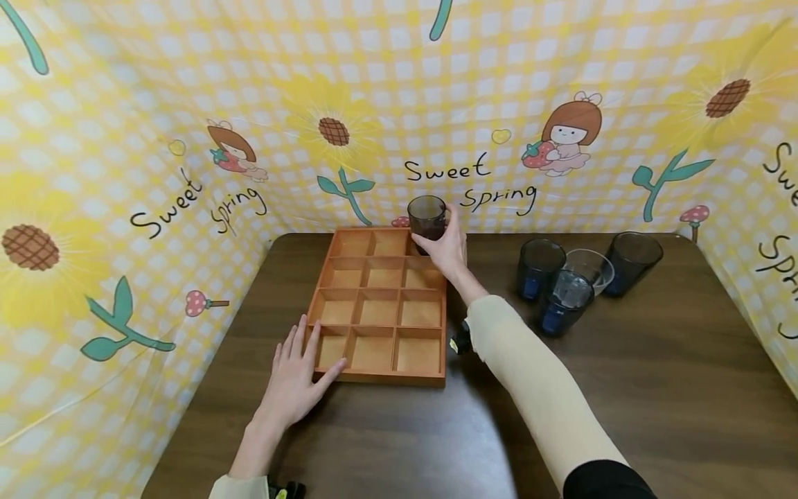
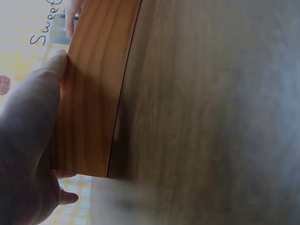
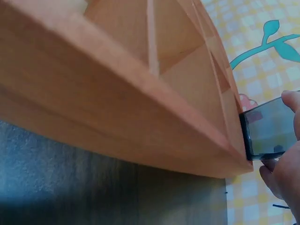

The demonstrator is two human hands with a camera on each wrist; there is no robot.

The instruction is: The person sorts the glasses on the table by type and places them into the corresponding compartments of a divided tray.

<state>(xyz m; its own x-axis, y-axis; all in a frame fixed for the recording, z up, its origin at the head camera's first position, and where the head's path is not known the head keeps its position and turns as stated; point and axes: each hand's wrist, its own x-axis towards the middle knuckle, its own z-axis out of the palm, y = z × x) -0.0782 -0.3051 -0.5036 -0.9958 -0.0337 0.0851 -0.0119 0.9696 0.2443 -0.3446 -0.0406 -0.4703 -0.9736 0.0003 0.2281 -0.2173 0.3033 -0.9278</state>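
Observation:
My right hand (image 1: 450,249) grips a dark tinted glass (image 1: 427,216) over the far right corner of a wooden compartment tray (image 1: 386,378). In the right wrist view, the base of the glass (image 3: 269,129) is near the tray's rim; whether it touches the compartment floor is hidden. At the near left corner, my left hand (image 1: 296,378) rests on the tray with its fingers spread and fairly straight. The left wrist view has the thumb on the top edge of the tray's side wall (image 2: 89,117).
Right of the tray stand three dark blue-tinted glasses, one nearest (image 1: 564,315), one behind left (image 1: 539,267) and one at right (image 1: 632,260). A clear glass bowl (image 1: 595,263) sits among them. A patterned cloth (image 1: 374,83) hangs behind the dark wooden table (image 1: 686,388).

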